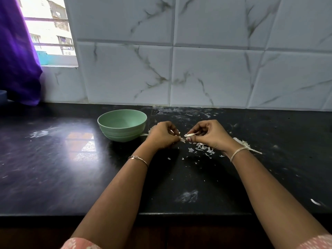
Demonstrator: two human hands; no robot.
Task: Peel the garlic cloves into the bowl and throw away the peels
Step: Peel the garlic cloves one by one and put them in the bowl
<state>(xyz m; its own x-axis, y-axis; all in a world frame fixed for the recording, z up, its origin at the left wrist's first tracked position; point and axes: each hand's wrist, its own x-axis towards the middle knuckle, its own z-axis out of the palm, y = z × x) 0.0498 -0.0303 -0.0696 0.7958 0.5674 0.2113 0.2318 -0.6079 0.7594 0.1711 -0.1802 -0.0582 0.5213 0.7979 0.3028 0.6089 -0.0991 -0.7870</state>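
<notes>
A pale green bowl stands on the black counter, just left of my hands; its inside looks bare. My right hand pinches a small white garlic clove between thumb and fingers. My left hand has its fingers curled and pinches a strip of peel at the clove's left end. Both hands hover low over the counter, to the right of the bowl. Loose white peel flakes lie scattered under my right hand.
More garlic skin and a stalk piece lie behind my right wrist. A white scrap sits near the front right edge. A marble-tiled wall backs the counter. A purple curtain hangs at the far left by a window.
</notes>
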